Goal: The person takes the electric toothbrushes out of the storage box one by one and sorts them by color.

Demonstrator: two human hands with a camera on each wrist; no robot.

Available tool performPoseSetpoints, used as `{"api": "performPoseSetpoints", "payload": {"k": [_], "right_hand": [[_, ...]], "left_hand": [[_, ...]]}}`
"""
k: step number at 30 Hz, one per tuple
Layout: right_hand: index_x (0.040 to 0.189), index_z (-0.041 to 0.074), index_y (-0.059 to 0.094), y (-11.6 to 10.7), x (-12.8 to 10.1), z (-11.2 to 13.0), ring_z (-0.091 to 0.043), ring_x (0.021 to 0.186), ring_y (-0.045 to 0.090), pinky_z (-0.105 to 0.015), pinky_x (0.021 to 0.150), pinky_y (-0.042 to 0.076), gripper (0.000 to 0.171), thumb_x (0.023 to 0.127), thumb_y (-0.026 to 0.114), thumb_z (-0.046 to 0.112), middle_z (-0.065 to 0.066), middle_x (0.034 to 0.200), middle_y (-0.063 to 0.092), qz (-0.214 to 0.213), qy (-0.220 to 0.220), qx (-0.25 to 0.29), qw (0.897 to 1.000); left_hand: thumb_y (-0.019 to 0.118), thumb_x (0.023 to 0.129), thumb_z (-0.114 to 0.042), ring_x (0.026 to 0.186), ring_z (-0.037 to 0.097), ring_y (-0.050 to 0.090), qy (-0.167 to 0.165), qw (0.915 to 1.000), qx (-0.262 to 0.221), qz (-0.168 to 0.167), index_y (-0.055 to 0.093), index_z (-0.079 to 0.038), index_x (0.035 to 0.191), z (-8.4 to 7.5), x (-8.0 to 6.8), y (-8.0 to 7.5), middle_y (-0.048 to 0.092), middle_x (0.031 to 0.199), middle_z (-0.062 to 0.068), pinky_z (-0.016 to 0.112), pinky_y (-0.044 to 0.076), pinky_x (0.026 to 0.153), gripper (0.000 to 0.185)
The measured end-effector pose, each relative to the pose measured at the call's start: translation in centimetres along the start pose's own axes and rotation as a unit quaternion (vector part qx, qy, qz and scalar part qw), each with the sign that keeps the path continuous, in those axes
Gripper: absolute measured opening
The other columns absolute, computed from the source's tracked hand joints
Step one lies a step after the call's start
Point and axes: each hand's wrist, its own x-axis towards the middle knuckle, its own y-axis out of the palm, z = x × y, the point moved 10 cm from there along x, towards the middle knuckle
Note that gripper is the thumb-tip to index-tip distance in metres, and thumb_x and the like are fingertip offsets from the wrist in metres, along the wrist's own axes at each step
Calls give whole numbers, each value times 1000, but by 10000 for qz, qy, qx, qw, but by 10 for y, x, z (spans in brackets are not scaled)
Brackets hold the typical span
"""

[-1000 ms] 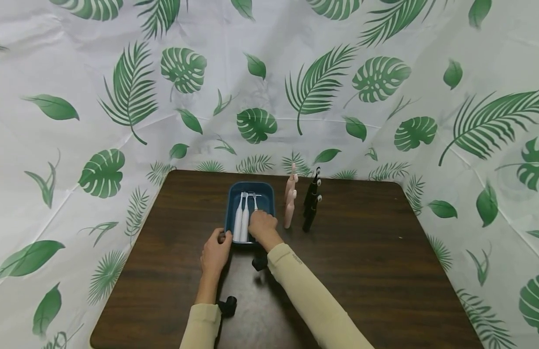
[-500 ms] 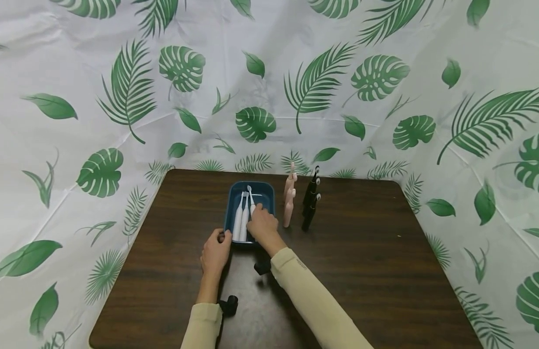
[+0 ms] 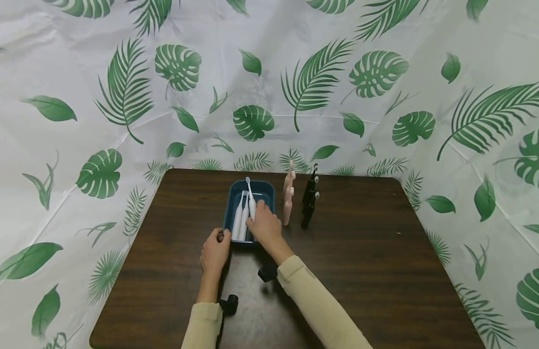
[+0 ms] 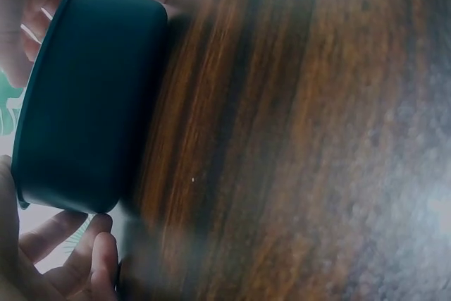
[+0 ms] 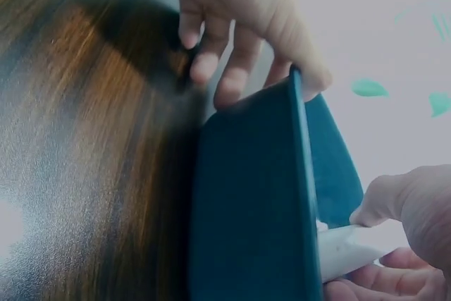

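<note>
We are reaching both arms forward, sleeves covering the forearms. Our left hand (image 3: 215, 252) is lying low and nearer to us, fingers curling at the front, wrist straight. Our right hand (image 3: 263, 224) is stretching farther ahead, fingers (image 5: 384, 206) bending into a pinch, forearm angling inward from the right.

head view high, looking forward and down over whole desk (image 3: 365, 271), both wrist views low at desk level, very close, facing blue tray (image 4: 91, 96) wall from opposite sides, tray shared by all three
</note>
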Motion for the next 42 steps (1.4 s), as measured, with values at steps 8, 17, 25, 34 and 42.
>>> {"api": "performPoseSetpoints", "payload": {"k": [8,17,25,34,42], "right_hand": [[126,13,54,-14,-10,0,-21,68,61,-43,62,50,37,100,71,33,-3,101,65,-198,-69,77,9998],[142,18,52,-36,-32,4,-17,72,63,-41,64,50,49,102,68,41,1,116,70,-570,-109,411,9975],[146,19,53,-61,-54,3,-18,73,68,-40,60,51,53,101,69,39,-2,121,75,-1123,-307,589,9915],[140,13,57,-80,-74,-6,-13,65,67,-32,55,49,47,97,73,28,-3,109,78,-1938,-931,1035,9711],[134,13,61,-87,-86,-28,-11,65,66,-30,54,49,45,93,75,24,-3,101,77,-2528,-1128,1180,9537]], "left_hand": [[52,105,-54,109,36,70,55,10000,-64,15,71,-22,133,0,-2,0,78,120,6,60,49,93,46],[50,106,-55,107,36,70,54,10000,-37,-25,71,-22,132,3,-4,-1,78,118,6,60,49,91,47],[50,105,-57,106,36,70,79,9999,-63,-54,72,-22,130,3,-2,0,78,117,6,59,49,91,47],[49,105,-58,107,36,69,85,10000,-26,-25,72,-23,130,1,-1,1,78,118,6,59,48,92,48],[50,105,-58,110,37,71,125,9999,-21,-41,72,-24,129,2,-2,2,78,119,5,61,49,93,48]]}}
